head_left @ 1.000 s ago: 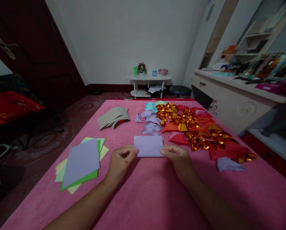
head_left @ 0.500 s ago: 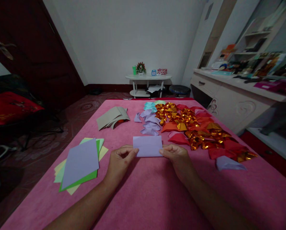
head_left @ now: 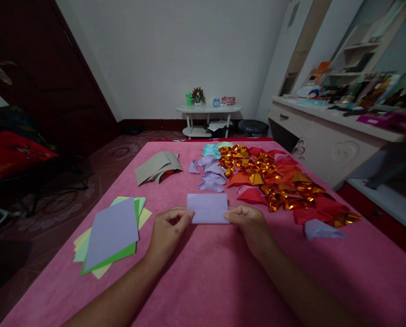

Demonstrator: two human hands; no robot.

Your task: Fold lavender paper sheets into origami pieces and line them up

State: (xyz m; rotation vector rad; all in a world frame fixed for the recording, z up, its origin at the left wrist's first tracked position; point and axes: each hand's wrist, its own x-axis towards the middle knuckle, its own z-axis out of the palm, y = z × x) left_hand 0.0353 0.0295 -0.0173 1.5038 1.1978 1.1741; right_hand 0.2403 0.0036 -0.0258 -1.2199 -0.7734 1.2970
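A folded sheet of lilac paper [head_left: 207,206] is held in the middle of the head view, a crease running across its width. My left hand [head_left: 173,227] pinches its left edge between thumb and fingers. At the right edge, my right hand [head_left: 247,223] grips the paper the same way. To the left lies a stack of coloured sheets [head_left: 112,231], lilac on top with green and yellow corners sticking out. Several folded lilac paper pieces [head_left: 211,177] sit just beyond my hands.
Shiny gold folded pieces [head_left: 257,168] and red folded pieces [head_left: 252,196] cover the right side of the pink cloth [head_left: 203,281]. Grey sheets [head_left: 158,167] lie at the back left. A white dresser [head_left: 328,136] stands right, a small white table [head_left: 207,109] behind.
The view has shifted slightly, so everything sits a little further left. Both hands keep the same pinch on the lilac paper, which looks unchanged.
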